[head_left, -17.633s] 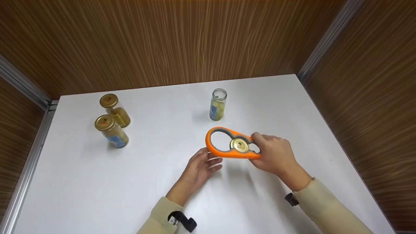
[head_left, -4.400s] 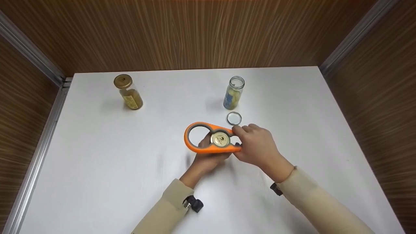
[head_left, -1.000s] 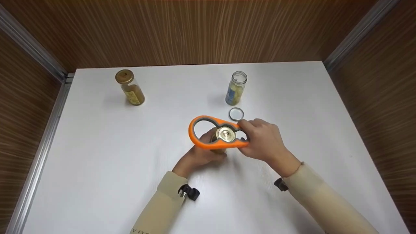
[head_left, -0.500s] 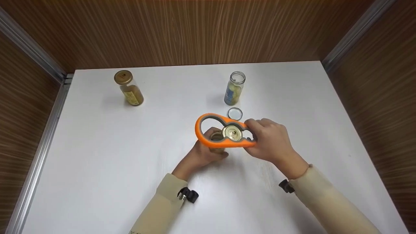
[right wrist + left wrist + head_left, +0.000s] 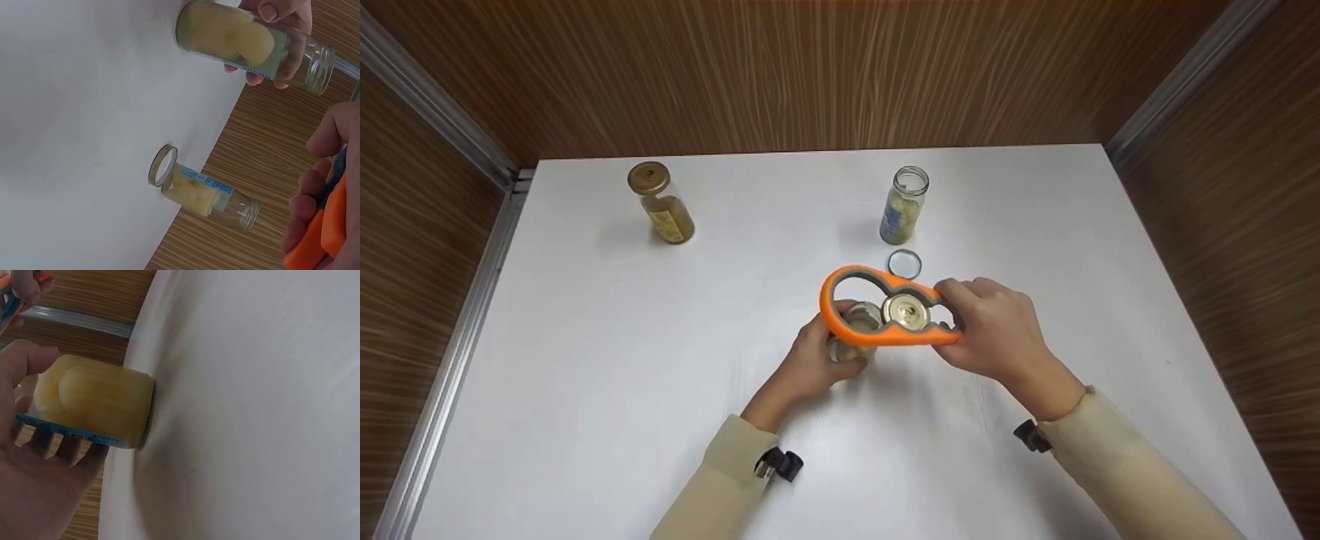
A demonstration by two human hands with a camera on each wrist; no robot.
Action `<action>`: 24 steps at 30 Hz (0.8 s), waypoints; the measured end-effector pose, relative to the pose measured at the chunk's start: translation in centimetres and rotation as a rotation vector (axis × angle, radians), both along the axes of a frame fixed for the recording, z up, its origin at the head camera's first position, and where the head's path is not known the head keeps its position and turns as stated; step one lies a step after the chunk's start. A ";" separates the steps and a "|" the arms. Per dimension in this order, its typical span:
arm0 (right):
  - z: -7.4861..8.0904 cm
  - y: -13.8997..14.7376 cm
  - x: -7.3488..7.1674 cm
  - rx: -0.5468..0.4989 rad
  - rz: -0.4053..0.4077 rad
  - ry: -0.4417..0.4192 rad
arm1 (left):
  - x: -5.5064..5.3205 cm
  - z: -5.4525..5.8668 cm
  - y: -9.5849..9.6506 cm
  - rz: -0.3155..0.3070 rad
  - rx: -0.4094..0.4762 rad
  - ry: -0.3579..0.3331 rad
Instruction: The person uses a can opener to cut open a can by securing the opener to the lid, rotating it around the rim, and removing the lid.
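Observation:
In the head view my left hand [image 5: 810, 364] holds a lidless glass jar [image 5: 855, 351] of pale fruit chunks, fingers and thumb around its body. Its threaded mouth shows in the right wrist view, and the jar [image 5: 95, 402] has a blue label strip in the left wrist view. My right hand [image 5: 994, 330] grips the handles of an orange and grey jar opener [image 5: 907, 337]. A gold lid [image 5: 906, 311] sits in the opener's smaller round gap, just right of the jar's mouth. The opener's larger loop overlaps the jar from above.
A second lidless jar [image 5: 901, 217] with a blue label stands upright behind the hands, fruit inside. In front of it lies a lid [image 5: 904, 264], inner side up. At the back left is a gold-capped jar [image 5: 660, 210]. Wood-grain walls edge the white table.
Earlier, a blue-labelled jar stood capped at left and no lid lay on the table. Within the last second the held jar's lid came off, moving right in the opener while the jar shifted slightly nearer.

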State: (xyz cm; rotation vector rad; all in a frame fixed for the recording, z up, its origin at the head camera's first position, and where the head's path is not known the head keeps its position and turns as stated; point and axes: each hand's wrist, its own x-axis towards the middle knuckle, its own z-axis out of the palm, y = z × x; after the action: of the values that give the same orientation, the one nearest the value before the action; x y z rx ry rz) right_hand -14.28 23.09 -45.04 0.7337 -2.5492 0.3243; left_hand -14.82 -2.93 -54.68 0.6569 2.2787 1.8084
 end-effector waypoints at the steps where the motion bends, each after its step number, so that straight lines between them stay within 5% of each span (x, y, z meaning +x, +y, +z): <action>1: 0.0 0.1 0.0 -0.001 -0.001 0.001 | -0.1 0.0 0.0 0.012 -0.014 0.013; 7: 0.1 0.2 0.2 -0.002 -0.004 0.002 | -1.1 0.2 -0.1 0.079 -0.040 0.065; 18: 0.0 0.2 0.1 -0.006 -0.018 -0.026 | -3.6 0.7 -0.5 0.105 -0.058 0.129; 24: -0.1 0.2 0.1 -0.024 -0.014 -0.009 | -4.8 1.0 -0.5 0.129 -0.029 0.073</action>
State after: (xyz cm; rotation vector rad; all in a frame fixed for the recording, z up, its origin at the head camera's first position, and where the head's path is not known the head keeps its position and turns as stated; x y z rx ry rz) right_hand -14.18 23.32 -45.14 0.7070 -2.5530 0.3538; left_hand -19.66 -3.46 -53.72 0.5934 2.4427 1.8314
